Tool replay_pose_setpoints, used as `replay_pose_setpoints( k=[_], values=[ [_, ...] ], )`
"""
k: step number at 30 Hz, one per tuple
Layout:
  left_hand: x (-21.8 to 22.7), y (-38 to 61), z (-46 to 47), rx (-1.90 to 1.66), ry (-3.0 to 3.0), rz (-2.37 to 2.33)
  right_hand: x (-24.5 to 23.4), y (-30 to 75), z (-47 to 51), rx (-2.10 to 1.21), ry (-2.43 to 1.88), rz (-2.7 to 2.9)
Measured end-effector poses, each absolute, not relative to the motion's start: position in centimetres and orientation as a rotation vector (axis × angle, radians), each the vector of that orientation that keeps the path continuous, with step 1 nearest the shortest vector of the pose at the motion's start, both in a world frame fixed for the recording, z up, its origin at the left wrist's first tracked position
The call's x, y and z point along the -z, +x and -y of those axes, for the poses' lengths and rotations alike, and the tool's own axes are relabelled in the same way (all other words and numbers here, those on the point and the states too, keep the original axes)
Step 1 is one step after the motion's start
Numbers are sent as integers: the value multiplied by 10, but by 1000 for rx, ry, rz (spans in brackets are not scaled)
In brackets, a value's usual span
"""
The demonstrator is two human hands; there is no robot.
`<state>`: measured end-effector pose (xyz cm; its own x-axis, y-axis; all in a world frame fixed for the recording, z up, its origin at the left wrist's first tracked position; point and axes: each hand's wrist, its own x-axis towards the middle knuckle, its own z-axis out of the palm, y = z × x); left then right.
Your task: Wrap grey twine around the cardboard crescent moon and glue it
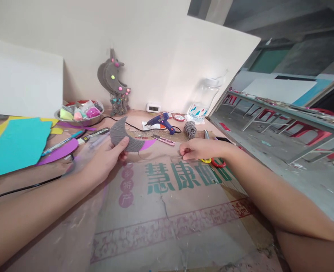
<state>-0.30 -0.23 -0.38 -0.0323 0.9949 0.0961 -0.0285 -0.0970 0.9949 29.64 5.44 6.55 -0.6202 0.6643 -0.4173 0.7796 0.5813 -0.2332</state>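
My left hand (104, 158) grips a grey yarn-wrapped crescent (124, 136), thumb on its lower edge, held just above the cardboard-covered table (167, 211). A thin grey strand runs from the crescent toward my right hand (196, 150), which is closed in a pinch near the strand's end. Beyond my right hand sits a ball of grey yarn (190, 129). Scissors with yellow and red handles (213, 161) lie partly hidden under my right wrist.
A blue glue gun (162, 122), pink snips (163, 140) and a black cable lie behind the crescent. A metal bowl of coloured pieces (80, 112), teal and yellow foam sheets (13, 145), finished crescents against the wall (112, 79) and a plastic jar (202, 100) stand around.
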Motion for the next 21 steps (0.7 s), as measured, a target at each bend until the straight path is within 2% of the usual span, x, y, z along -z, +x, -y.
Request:
replay_pose_setpoints(
  k=[3, 6, 10, 13, 17, 21],
  values=[
    [1, -2, 5, -1315, 1220, -1171, -66, 295, -53, 797, 1232, -2518],
    [0, -3, 5, -1303, 1183, -1178, -71, 294, -55, 1009, 1624, -2700],
    [0, -3, 5, -1301, 1153, -1171, -78, 302, -62, 788, 2006, -2988],
    [-1, -3, 5, -1283, 1141, -1195, -86, 315, -65, 831, 1870, -2855],
    [-2, -2, 6, -1295, 1141, -1182, -79, 325, -65, 1270, 1307, -2637],
    [-1, -3, 4, -1283, 1186, -1173, -50, 315, -62, 1609, 991, -2554]
  ],
)
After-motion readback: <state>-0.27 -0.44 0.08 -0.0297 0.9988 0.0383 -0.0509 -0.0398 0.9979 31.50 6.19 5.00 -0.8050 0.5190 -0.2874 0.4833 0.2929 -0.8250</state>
